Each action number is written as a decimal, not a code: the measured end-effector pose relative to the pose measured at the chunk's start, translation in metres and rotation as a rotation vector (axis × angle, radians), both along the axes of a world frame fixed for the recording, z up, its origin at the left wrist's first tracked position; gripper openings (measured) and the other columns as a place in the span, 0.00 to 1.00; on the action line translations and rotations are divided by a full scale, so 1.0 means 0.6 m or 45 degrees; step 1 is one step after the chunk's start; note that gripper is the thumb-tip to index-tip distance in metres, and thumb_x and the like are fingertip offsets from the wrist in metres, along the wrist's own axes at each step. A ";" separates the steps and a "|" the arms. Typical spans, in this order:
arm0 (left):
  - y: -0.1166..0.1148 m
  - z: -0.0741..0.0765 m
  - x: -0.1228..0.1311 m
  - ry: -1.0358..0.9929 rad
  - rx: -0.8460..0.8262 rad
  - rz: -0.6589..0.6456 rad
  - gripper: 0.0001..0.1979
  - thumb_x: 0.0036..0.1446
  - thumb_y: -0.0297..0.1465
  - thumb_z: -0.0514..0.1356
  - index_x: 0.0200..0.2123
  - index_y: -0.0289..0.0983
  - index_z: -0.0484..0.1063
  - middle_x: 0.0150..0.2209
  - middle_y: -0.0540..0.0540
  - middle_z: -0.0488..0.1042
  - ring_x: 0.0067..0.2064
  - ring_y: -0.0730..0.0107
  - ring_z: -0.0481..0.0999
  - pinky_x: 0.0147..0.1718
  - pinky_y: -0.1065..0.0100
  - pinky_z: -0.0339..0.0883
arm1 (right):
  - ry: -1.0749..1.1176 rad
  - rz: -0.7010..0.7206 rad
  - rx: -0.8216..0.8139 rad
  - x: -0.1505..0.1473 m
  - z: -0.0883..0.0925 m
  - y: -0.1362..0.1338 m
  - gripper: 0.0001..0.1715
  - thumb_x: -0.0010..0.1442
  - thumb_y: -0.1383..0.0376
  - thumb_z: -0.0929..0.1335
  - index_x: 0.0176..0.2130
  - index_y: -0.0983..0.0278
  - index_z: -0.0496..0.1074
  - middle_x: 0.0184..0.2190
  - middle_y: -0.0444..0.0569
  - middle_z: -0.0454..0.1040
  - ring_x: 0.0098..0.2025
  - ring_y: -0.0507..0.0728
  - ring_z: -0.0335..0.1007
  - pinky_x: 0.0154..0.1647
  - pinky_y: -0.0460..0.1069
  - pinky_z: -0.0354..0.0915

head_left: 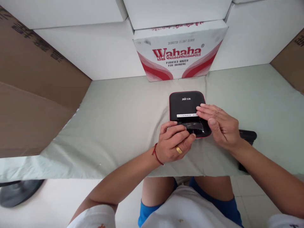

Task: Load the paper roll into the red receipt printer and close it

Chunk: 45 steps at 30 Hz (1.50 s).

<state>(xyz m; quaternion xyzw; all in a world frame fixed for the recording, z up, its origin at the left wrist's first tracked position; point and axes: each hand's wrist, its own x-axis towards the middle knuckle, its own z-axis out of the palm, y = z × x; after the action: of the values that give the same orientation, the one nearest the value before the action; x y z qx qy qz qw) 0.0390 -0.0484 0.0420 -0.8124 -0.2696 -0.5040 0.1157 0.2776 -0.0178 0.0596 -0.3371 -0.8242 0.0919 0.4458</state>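
Observation:
A flat black device with rounded corners, a red rim and white lettering lies on the cloth-covered table. Near its front edge is a glossy dark strip that looks like a clear window or film; which one I cannot tell. My left hand, with a gold ring and a red cord at the wrist, has its fingers bent and closed on the device's front left part, by the strip. What lies under the fingertips is hidden. My right hand rests against the device's right side, fingers stretched out and thumb apart.
A Wahaha water carton stands behind the device among white boxes. Brown cartons stand at the left and right. A black object lies partly under my right forearm. The table's front edge runs close to my lap.

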 end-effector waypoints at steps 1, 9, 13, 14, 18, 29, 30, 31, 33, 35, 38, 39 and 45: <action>0.000 0.000 -0.001 0.001 -0.020 -0.020 0.06 0.70 0.27 0.64 0.47 0.42 0.79 0.34 0.53 0.84 0.41 0.69 0.84 0.57 0.59 0.74 | 0.018 0.008 -0.007 -0.001 -0.002 0.000 0.22 0.79 0.70 0.64 0.62 0.61 0.83 0.61 0.56 0.86 0.68 0.61 0.80 0.73 0.61 0.72; 0.030 -0.006 -0.049 -0.310 -0.371 -0.091 0.26 0.78 0.41 0.55 0.74 0.43 0.69 0.57 0.41 0.86 0.61 0.53 0.85 0.66 0.48 0.71 | 0.075 0.009 0.017 -0.006 -0.010 0.001 0.24 0.77 0.73 0.65 0.61 0.59 0.83 0.59 0.54 0.87 0.66 0.62 0.82 0.70 0.63 0.76; 0.048 -0.017 -0.063 -0.487 -0.692 -0.165 0.22 0.82 0.38 0.49 0.71 0.47 0.72 0.53 0.47 0.90 0.58 0.58 0.88 0.71 0.47 0.64 | 0.094 -0.030 0.019 -0.011 -0.012 -0.001 0.23 0.77 0.73 0.64 0.60 0.60 0.84 0.57 0.55 0.88 0.65 0.62 0.83 0.69 0.63 0.76; 0.050 -0.020 -0.063 -0.519 -0.713 -0.170 0.21 0.83 0.38 0.49 0.68 0.48 0.75 0.52 0.48 0.90 0.57 0.58 0.88 0.68 0.48 0.66 | 0.098 -0.037 0.024 -0.013 -0.013 -0.001 0.23 0.77 0.73 0.64 0.59 0.60 0.84 0.57 0.55 0.88 0.65 0.62 0.83 0.69 0.63 0.76; 0.053 -0.026 -0.060 -0.521 -0.698 -0.144 0.19 0.82 0.41 0.50 0.61 0.47 0.79 0.49 0.47 0.91 0.51 0.57 0.88 0.60 0.48 0.69 | 0.090 -0.059 0.054 -0.015 -0.013 0.000 0.22 0.77 0.72 0.65 0.59 0.59 0.84 0.56 0.54 0.88 0.64 0.62 0.84 0.69 0.63 0.76; 0.085 -0.063 -0.058 -0.763 -0.907 -0.372 0.37 0.62 0.57 0.68 0.70 0.53 0.66 0.65 0.44 0.79 0.72 0.51 0.77 0.73 0.47 0.69 | -0.068 -0.050 0.180 -0.010 -0.015 -0.026 0.25 0.79 0.52 0.62 0.54 0.52 0.88 0.51 0.51 0.89 0.55 0.67 0.81 0.57 0.66 0.76; 0.087 -0.066 -0.059 -0.771 -0.975 -0.382 0.41 0.61 0.59 0.68 0.72 0.55 0.64 0.72 0.44 0.73 0.77 0.50 0.71 0.76 0.48 0.66 | -0.064 -0.045 0.231 -0.010 -0.018 -0.030 0.24 0.79 0.52 0.63 0.54 0.51 0.88 0.47 0.51 0.88 0.51 0.65 0.80 0.53 0.65 0.75; 0.088 -0.068 -0.061 -0.771 -1.049 -0.393 0.45 0.60 0.60 0.68 0.74 0.56 0.61 0.77 0.45 0.67 0.81 0.49 0.65 0.78 0.48 0.63 | -0.048 -0.038 0.276 -0.010 -0.020 -0.032 0.23 0.79 0.53 0.64 0.55 0.51 0.87 0.44 0.51 0.87 0.47 0.64 0.78 0.49 0.63 0.74; 0.089 -0.071 -0.064 -0.760 -1.175 -0.413 0.49 0.59 0.61 0.67 0.78 0.59 0.54 0.83 0.48 0.57 0.86 0.49 0.54 0.81 0.48 0.58 | -0.020 -0.013 0.340 -0.009 -0.021 -0.036 0.22 0.78 0.57 0.65 0.60 0.53 0.85 0.38 0.50 0.83 0.42 0.62 0.73 0.44 0.60 0.72; 0.087 -0.074 -0.066 -0.743 -1.254 -0.426 0.51 0.61 0.62 0.65 0.80 0.61 0.47 0.85 0.50 0.51 0.87 0.51 0.49 0.83 0.47 0.55 | -0.035 0.010 0.362 -0.007 -0.021 -0.038 0.23 0.77 0.59 0.66 0.64 0.53 0.83 0.35 0.50 0.80 0.40 0.62 0.70 0.41 0.59 0.70; 0.085 -0.079 -0.064 -0.738 -1.351 -0.481 0.55 0.62 0.61 0.64 0.82 0.62 0.38 0.87 0.51 0.47 0.87 0.52 0.48 0.82 0.47 0.56 | -0.082 -0.006 0.313 -0.003 -0.020 -0.042 0.24 0.75 0.59 0.68 0.65 0.48 0.83 0.34 0.48 0.80 0.40 0.62 0.70 0.41 0.60 0.71; 0.085 -0.080 -0.063 -0.738 -1.374 -0.503 0.56 0.62 0.61 0.64 0.82 0.63 0.36 0.87 0.51 0.46 0.87 0.52 0.49 0.82 0.47 0.58 | -0.087 -0.010 0.298 -0.002 -0.019 -0.043 0.23 0.75 0.59 0.69 0.64 0.47 0.83 0.35 0.48 0.81 0.40 0.62 0.71 0.42 0.60 0.71; 0.093 -0.095 -0.062 -0.741 -1.360 -0.525 0.53 0.65 0.58 0.64 0.82 0.65 0.35 0.87 0.53 0.45 0.87 0.55 0.49 0.80 0.49 0.63 | -0.077 0.002 0.357 -0.009 -0.017 -0.042 0.21 0.73 0.64 0.69 0.60 0.50 0.83 0.34 0.45 0.81 0.38 0.61 0.74 0.38 0.57 0.72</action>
<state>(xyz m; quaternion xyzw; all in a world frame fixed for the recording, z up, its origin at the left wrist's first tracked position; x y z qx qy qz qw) 0.0016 0.0074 -0.0151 -0.6232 -0.3421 -0.5121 -0.4820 0.2720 -0.0428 0.0492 -0.2733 -0.8423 -0.0339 0.4633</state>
